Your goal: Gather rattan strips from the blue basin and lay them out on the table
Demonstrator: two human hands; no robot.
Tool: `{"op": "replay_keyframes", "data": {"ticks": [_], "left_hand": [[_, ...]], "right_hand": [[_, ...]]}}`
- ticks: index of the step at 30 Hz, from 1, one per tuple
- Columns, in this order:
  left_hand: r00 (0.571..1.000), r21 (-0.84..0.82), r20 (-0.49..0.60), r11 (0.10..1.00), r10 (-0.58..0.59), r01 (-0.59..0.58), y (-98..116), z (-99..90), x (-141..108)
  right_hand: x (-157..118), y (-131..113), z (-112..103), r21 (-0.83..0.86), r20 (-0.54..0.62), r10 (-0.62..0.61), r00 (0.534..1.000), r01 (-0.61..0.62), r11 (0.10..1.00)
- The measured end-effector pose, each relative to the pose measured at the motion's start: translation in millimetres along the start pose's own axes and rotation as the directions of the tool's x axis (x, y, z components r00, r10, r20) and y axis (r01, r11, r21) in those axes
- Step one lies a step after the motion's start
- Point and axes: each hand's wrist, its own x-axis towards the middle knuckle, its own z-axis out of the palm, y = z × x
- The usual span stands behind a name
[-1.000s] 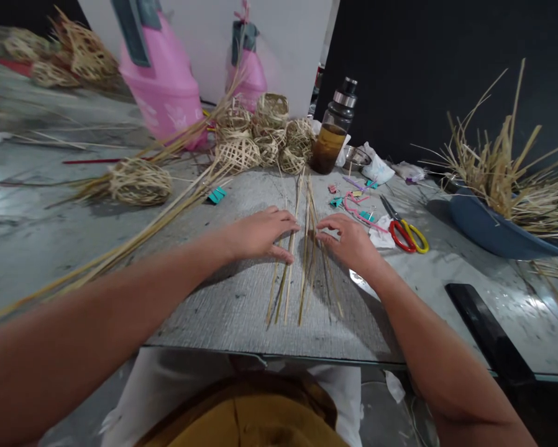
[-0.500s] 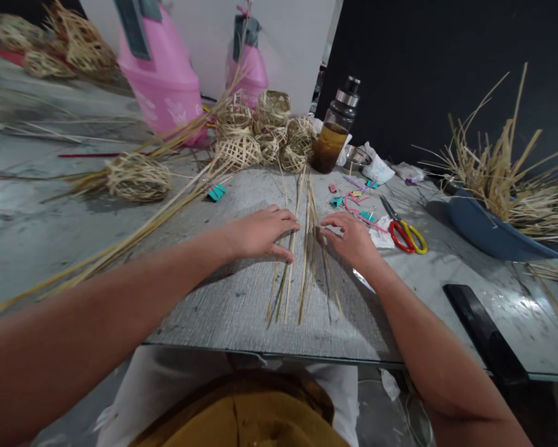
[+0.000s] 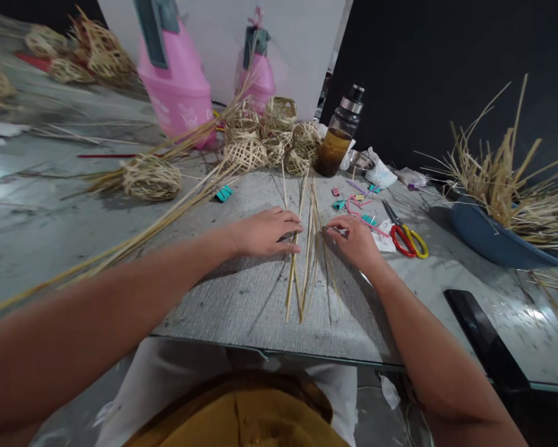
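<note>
Several thin bamboo strips (image 3: 309, 261) lie lengthwise on the grey textured mat (image 3: 232, 310), some crossing near the front. To their left, my left hand (image 3: 272, 233) rests palm down, fingers stretched and thumb apart. Its fingertips touch the leftmost strips. My right hand (image 3: 353, 239) is on the other side, index finger and thumb pinched together at the outermost thin strip. Its other fingers are curled and partly hidden. Beyond the strips stand small woven baskets (image 3: 245, 152) in a cluster.
A dark bottle (image 3: 337, 139) stands behind. Scissors (image 3: 407, 239), binder clips (image 3: 370, 219) and a blue basin (image 3: 488, 233) of straw-like strips are right, with a black flat object (image 3: 481, 329). A pink sprayer (image 3: 179, 93), another woven basket (image 3: 152, 177) and long strips (image 3: 134, 242) are left.
The leftmost strips have shifted right at their near ends, closer to the others, and some now cross. My left hand has moved slightly right. The view has shifted a little.
</note>
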Motion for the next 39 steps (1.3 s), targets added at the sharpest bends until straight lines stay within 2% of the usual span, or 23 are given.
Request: {"op": "replay_keyframes", "data": {"ticks": [15, 21, 28, 32, 36, 39], "left_hand": [[0.996, -0.036, -0.079, 0.998, 0.042, -0.045, -10, 5.3, 3], [0.992, -0.108, -0.12, 0.993, 0.041, -0.054, -11, -0.9, 7], [0.99, -0.058, -0.138, 0.997, 0.039, -0.047, -8, -15.2, 4], [0.991, -0.023, -0.134, 1.0, -0.002, -0.001, -3, -33.0, -9], [0.986, 0.019, -0.166, 1.0, -0.012, 0.015, -7, -51.5, -37], [0.958, 0.021, -0.251, 0.988, -0.142, 0.152, -24, -67.9, -71]], "right_hand": [[2, 0, -2, -0.015, 0.043, 0.041, 0.998, -0.04, 0.999], [2, 1, 0, -0.005, 0.049, 0.041, 0.998, -0.041, 0.999], [3, 3, 0, -0.023, 0.07, 0.056, 0.996, -0.055, 0.998], [4, 4, 0, -0.027, 0.068, 0.076, 0.995, -0.075, 0.997], [4, 4, -1, -0.044, 0.087, 0.072, 0.994, -0.069, 0.997], [4, 4, -1, -0.054, 0.112, 0.047, 0.993, -0.041, 0.998]]}}
